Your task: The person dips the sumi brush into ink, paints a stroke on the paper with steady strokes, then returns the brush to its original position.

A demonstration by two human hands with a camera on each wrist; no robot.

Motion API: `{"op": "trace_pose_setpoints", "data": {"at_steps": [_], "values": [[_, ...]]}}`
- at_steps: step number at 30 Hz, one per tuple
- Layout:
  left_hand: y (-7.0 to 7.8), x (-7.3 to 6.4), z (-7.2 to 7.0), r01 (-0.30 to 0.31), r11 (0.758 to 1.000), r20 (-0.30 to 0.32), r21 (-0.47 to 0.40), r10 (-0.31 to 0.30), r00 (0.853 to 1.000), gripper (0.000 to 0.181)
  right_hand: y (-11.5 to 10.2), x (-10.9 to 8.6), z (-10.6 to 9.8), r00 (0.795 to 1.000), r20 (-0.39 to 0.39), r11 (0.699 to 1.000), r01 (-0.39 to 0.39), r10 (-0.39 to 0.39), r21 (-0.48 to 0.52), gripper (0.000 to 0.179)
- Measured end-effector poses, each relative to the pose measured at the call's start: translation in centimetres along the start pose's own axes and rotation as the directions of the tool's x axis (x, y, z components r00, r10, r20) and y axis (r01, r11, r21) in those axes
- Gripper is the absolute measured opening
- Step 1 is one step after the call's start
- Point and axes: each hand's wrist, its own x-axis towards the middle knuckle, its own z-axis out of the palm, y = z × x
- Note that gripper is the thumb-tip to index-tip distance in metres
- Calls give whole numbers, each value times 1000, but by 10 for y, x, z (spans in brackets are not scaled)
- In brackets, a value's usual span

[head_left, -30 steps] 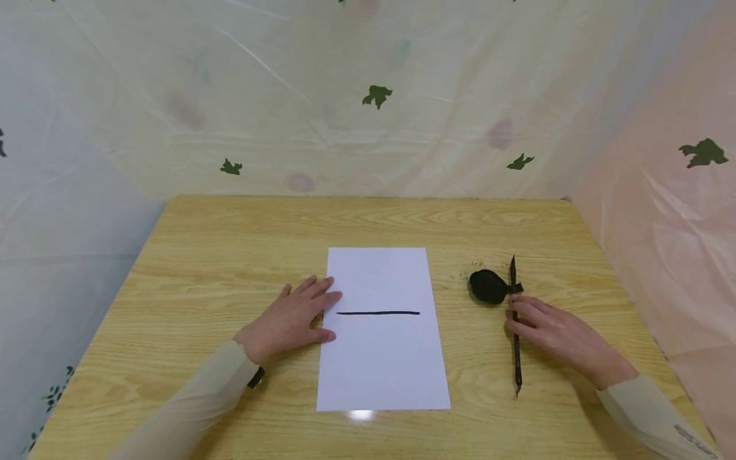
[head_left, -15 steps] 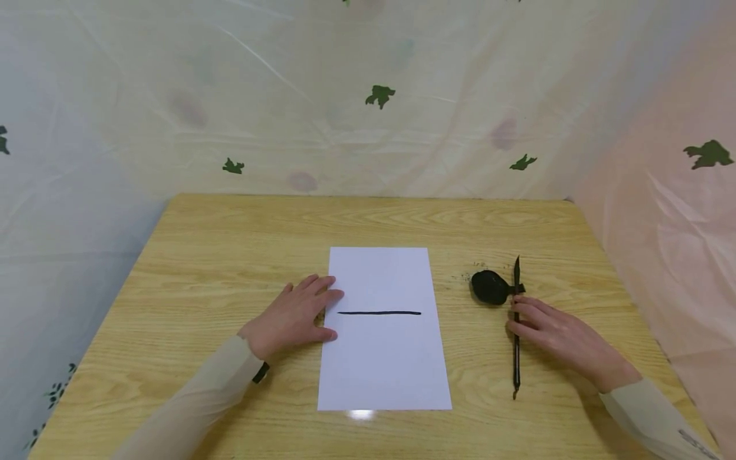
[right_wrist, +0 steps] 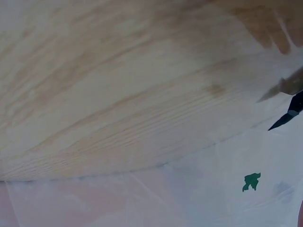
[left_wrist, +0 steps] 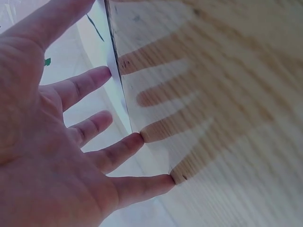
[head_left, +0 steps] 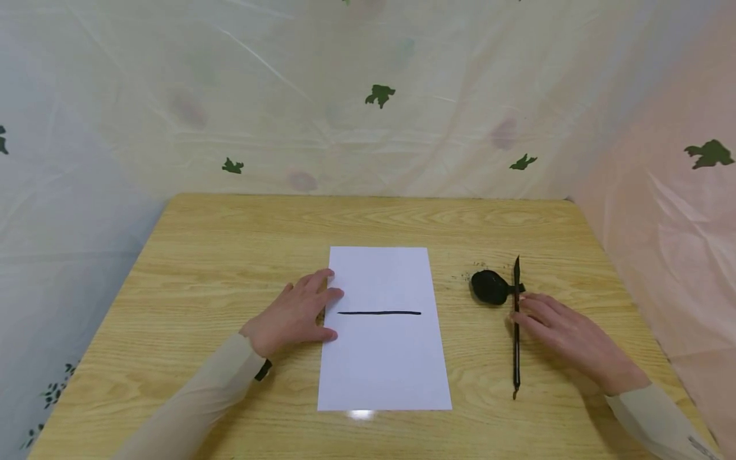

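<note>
A white sheet of paper (head_left: 382,370) with one black horizontal stroke (head_left: 379,313) lies mid-table. My left hand (head_left: 290,319) rests at its left edge, fingers spread, some tips over the paper; the left wrist view shows the palm and spread fingers (left_wrist: 125,189) at the table surface. To the right, a dark ink brush (head_left: 516,358) lies with its shaft across the short handle of a black ink dish (head_left: 489,287), tip pointing away. My right hand (head_left: 575,338) is beside the shaft, loosely bent fingers at it, not gripping. The brush tip (right_wrist: 281,120) shows in the right wrist view.
The wooden table (head_left: 230,243) has small black ink specks beside the dish. Pale patterned cloth (head_left: 287,96) hangs behind the table and at both sides. A bright reflection sits at the paper's near edge.
The brush shifts slightly against the dish handle, then stays still. My right hand has drawn a little to the right, its fingers loosening from the shaft. The left hand barely moves.
</note>
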Motion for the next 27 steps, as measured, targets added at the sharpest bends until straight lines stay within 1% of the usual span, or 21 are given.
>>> {"op": "trace_pose_setpoints", "data": {"at_steps": [4,6,8,12,14,17,20,23,27], "values": [[1,1,0,-13,1000,-10,12,13,1000,69,-2,5,-4,998,-33,998,-56,56,11,60],[1,2,0,-18,1000,-14,23,19,1000,69,-4,9,-6,992,-78,995,-96,97,16,56],[1,2,0,-23,999,-16,33,23,1000,69,-5,14,-7,981,-136,991,-133,136,28,53],[0,2,1,-24,999,-18,34,24,1000,70,-8,24,-7,944,-271,982,-177,189,68,47],[0,2,1,-18,999,-16,27,18,1000,72,-10,28,-7,926,-309,976,-201,218,88,48],[0,1,0,-9,1000,-12,13,9,1000,74,-17,35,-8,899,-342,962,-249,273,114,53],[-1,0,1,-10,1000,-21,11,11,1000,73,-24,42,-9,872,-367,945,-288,325,152,58],[-2,-2,2,-18,1000,-35,2,18,999,72,-31,52,-9,841,-416,937,-293,347,189,61],[-3,-3,2,-12,1000,-46,-29,11,999,73,-40,64,-7,800,-452,917,-316,395,244,61]]}}
